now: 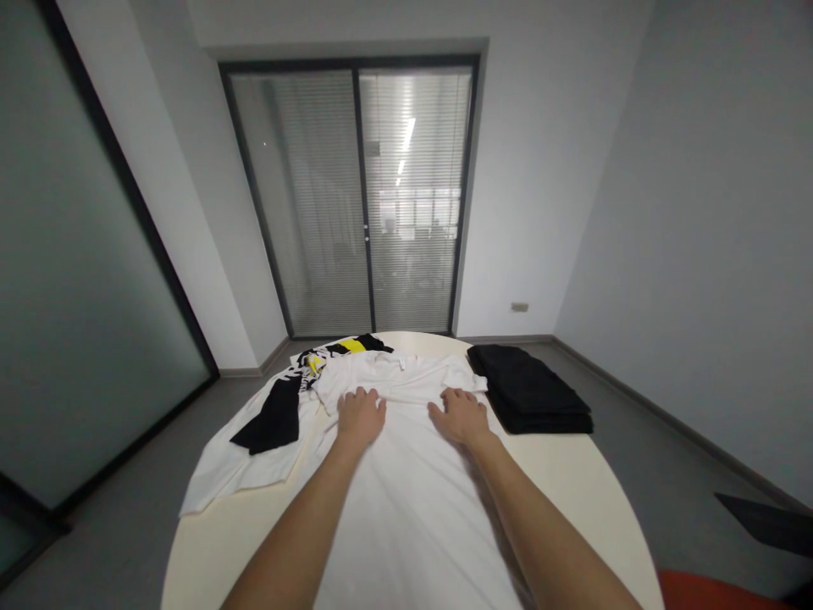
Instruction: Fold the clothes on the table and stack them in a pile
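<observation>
Apparently an office: glazed partition with blinds, frosted glass panel.

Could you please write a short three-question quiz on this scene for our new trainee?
1. True or false: the left hand and the right hand both touch the white shirt.
2. Fill in the colour: the folded stack on the table is ____.
3. Seen from the person, where is the stack? A) left of the white shirt; B) right of the white shirt; C) on top of the white shirt.

Key: 1. True. 2. Black. 3. B.
</observation>
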`<state>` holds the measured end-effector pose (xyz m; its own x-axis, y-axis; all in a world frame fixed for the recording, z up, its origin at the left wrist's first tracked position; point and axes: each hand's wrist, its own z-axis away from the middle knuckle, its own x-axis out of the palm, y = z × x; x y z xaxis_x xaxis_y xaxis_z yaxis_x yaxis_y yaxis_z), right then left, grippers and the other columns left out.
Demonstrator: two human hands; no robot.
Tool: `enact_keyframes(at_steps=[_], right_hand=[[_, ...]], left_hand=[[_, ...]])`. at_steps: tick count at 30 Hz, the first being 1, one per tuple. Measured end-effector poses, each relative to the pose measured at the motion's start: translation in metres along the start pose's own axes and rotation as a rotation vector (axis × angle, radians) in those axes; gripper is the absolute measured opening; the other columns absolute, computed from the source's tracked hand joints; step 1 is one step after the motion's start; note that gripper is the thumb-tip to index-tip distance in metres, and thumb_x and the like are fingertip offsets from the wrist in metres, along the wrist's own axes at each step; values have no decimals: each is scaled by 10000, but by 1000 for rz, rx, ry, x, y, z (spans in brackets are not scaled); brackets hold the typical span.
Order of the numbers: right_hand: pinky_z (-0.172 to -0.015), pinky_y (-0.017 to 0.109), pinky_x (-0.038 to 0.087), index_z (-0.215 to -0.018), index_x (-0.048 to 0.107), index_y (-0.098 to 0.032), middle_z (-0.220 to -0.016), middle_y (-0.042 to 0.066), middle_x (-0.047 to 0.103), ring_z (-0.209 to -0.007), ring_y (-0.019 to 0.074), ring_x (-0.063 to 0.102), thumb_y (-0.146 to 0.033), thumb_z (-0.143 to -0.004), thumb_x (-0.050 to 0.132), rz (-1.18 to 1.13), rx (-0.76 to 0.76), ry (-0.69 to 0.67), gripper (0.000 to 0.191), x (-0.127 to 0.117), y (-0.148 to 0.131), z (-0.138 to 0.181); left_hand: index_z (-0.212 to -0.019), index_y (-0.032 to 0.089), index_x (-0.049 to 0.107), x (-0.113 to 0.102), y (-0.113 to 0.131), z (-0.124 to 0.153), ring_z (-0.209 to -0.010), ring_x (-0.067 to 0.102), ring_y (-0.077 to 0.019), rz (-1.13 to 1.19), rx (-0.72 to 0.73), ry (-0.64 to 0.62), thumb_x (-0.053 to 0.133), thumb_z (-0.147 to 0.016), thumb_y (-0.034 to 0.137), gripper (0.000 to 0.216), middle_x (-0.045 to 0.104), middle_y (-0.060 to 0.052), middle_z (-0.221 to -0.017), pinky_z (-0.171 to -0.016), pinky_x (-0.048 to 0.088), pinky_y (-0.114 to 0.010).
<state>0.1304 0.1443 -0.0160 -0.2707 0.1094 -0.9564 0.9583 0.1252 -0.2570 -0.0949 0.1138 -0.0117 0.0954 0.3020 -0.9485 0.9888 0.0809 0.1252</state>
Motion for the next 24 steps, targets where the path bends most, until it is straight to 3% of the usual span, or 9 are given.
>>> enact_keyframes(at_steps=[4,14,19,22,24], right_hand=[[-1099,559,210,-1330,572,-221,-1442,136,513,-1344,360,369,-561,-919,463,36,-10,154,545,13,0,-2],[-1163,523,138,-1418,529,-227,-1557,92,415,-1455,322,265,-562,-969,337,2,-18,45,592,8,8,8],[-1173,528,108,-1506,421,-225,-1609,101,321,-1491,335,190,-602,-957,325,45,-14,-9,673,9,7,22],[-1175,539,78,-1547,347,-220,-1634,101,259,-1503,355,144,-620,-950,318,75,-8,-38,720,10,7,32],[-1175,545,61,-1562,314,-223,-1643,97,232,-1508,362,120,-628,-948,306,90,-4,-57,735,10,6,37]], left_hand=[[-1108,197,697,5,-6,5,-1114,581,-278,59,60,120,350,-1025,344,386,671,-125,-1131,-1048,339,-466],[-1213,175,631,0,-20,32,-1232,546,-245,143,190,223,307,-1045,319,392,667,-99,-1238,-1122,348,-423],[-1404,194,528,3,-28,56,-1418,388,-287,142,149,90,272,-1047,391,481,522,-92,-1476,-1177,275,-492],[-1508,240,411,2,-25,68,-1456,295,-392,67,38,-43,356,-1003,496,569,392,-100,-1573,-1147,243,-612],[-1509,263,412,-1,-21,71,-1451,257,-457,15,-21,-111,421,-957,545,620,349,-111,-1594,-1107,229,-682]])
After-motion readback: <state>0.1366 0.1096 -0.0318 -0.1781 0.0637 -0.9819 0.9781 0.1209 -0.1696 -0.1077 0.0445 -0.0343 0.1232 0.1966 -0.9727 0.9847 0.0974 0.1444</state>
